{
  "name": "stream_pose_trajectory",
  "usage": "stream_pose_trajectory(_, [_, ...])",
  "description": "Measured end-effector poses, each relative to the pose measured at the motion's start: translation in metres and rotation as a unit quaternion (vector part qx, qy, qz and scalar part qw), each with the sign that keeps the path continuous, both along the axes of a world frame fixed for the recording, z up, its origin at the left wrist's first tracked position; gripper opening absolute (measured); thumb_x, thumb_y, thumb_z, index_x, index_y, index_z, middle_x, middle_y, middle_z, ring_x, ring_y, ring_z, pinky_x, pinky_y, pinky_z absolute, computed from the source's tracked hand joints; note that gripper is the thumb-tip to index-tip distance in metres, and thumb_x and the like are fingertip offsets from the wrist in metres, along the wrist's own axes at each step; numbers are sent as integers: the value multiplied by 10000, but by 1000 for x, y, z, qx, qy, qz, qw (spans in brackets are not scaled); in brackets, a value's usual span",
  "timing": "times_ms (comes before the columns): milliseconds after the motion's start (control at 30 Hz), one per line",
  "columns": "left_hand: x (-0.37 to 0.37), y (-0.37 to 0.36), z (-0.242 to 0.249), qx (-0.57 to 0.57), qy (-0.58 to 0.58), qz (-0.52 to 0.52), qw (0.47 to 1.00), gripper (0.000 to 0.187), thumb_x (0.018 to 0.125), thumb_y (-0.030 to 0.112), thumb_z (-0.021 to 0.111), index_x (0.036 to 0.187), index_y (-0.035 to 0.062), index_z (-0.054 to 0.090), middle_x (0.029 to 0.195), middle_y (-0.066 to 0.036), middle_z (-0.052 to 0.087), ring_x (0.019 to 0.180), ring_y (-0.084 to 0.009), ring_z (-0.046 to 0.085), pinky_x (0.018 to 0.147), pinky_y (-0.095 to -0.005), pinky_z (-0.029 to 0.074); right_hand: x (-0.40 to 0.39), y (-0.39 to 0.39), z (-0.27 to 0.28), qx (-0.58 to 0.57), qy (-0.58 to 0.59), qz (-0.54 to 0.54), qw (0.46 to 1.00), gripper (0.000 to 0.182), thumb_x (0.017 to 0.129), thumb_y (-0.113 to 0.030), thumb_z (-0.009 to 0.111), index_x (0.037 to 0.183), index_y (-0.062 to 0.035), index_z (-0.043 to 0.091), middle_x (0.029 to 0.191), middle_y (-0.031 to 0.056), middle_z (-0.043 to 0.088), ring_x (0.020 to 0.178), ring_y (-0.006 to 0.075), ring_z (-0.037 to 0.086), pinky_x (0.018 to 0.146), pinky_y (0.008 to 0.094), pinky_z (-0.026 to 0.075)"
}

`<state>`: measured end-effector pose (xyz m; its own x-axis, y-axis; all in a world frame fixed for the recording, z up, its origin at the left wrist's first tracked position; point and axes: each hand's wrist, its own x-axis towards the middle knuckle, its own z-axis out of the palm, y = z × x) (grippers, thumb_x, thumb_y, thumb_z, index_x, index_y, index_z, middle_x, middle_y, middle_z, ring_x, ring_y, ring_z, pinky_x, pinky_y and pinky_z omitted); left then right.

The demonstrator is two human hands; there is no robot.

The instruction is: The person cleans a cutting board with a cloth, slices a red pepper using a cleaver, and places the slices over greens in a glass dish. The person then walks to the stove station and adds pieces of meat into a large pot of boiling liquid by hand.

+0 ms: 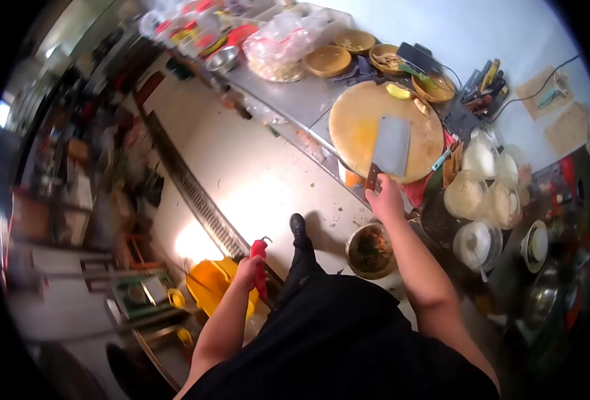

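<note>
Waste bowl (370,251) below round board (355,127).

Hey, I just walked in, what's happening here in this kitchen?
A person stands at a steel counter. Their right hand grips the handle of a cleaver whose blade lies flat on a round wooden chopping board. Their left hand, down at their side, holds a red chili pepper. A bucket of scraps sits on the floor below the board, and wooden bowls stand along the counter.
</note>
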<state>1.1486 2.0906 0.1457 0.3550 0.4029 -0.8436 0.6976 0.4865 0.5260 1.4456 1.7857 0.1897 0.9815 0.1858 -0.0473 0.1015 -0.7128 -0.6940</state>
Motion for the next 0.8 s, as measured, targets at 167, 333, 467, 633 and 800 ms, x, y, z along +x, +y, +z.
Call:
stream_pose_trajectory(167, [221, 71, 27, 133, -32, -297, 945, 425, 781, 207, 618, 1098, 2, 424, 875, -160, 554, 721, -273, 610, 584, -397, 523, 27, 40, -49, -24, 72, -126, 989, 724, 723, -155, 695, 1344, -50, 339, 1202, 228, 550, 1082, 388, 554, 904, 431, 456])
stream_pose_trajectory(333, [377, 33, 81, 356, -248, -608, 665, 483, 716, 225, 693, 1083, 21, 455, 971, -208, 560, 883, -374, 575, 801, -429, 473, 37, 49, 0, -18, 218, -296, 930, 764, 705, -145, 632, 1384, -101, 282, 1121, 243, 600, 1029, 420, 577, 870, 470, 466])
stream_pose_trajectory(467, [449, -31, 72, 331, -457, -667, 487, 461, 694, 156, 722, 1088, 50, 508, 1022, -164, 566, 943, -356, 558, 829, -417, 467, -9, 39, 16, 143, 87, -344, 924, 638, 694, -126, 627, 1305, -86, 446, 894, 112, 620, 740, 226, 597, 675, 315, 484])
stream_pose_trajectory(633, [491, -82, 2, 350, -599, -628, 353, 399, 703, 107, 704, 1068, 54, 551, 1018, -125, 579, 967, -322, 548, 853, -390, 462, -47, 40, 43, 351, 98, -418, 832, 319, 775, -52, 611, 1084, -31, 531, 667, 15, 538, 541, 72, 481, 494, 212, 397])
stream_pose_trajectory(800, [495, -90, -9, 340, -570, -653, 365, 395, 712, 122, 699, 1071, 50, 549, 1016, -125, 585, 950, -320, 554, 840, -388, 467, -26, 39, 72, 410, 223, -440, 767, 197, 925, -232, 535, 848, -52, 544, 525, 2, 470, 417, 73, 427, 392, 222, 338])
